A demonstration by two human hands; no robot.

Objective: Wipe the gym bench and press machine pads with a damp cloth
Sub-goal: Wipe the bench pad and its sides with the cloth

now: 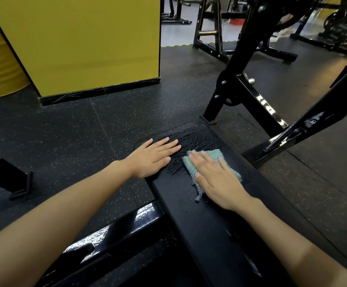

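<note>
A long black bench pad (205,214) runs from the bottom of the view up to the middle. Its far end glistens with wet streaks. A teal woven cloth (214,157) lies flat on the pad near that end. My right hand (218,179) presses flat on the cloth with straight fingers. My left hand (151,157) rests flat on the pad's left edge, fingers straight, just left of the cloth and not touching it.
The black press machine frame (236,65) rises beyond the pad, with a slanted bar (305,125) on the right. A black floor bar (114,230) crosses under the bench at the lower left. A yellow pillar (85,42) stands on the speckled rubber floor (65,137).
</note>
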